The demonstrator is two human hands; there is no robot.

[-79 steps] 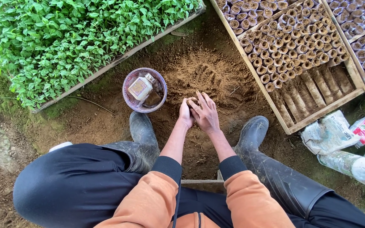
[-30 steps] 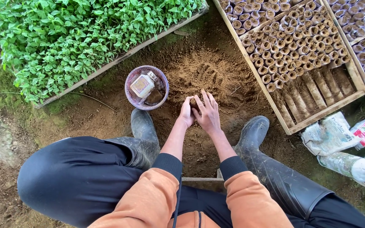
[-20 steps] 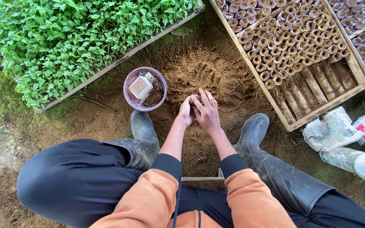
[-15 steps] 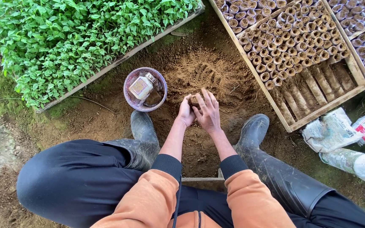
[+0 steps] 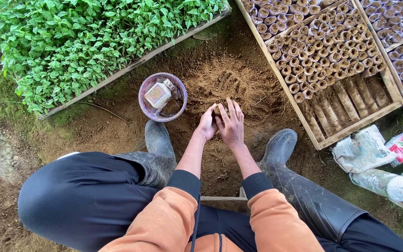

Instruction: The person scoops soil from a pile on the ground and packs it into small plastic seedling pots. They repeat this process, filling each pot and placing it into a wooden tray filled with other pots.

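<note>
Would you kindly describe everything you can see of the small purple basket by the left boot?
The small purple basket is round, with thin mesh-like walls that look like plastic. It stands upright on bare brown soil, just ahead of the left rubber boot and beside the wooden edge of the seedling bed. Inside lies a tilted clear jar with a pale label and a light cap, next to a dark lump that cannot be identified. Neither hand touches the basket.
</note>
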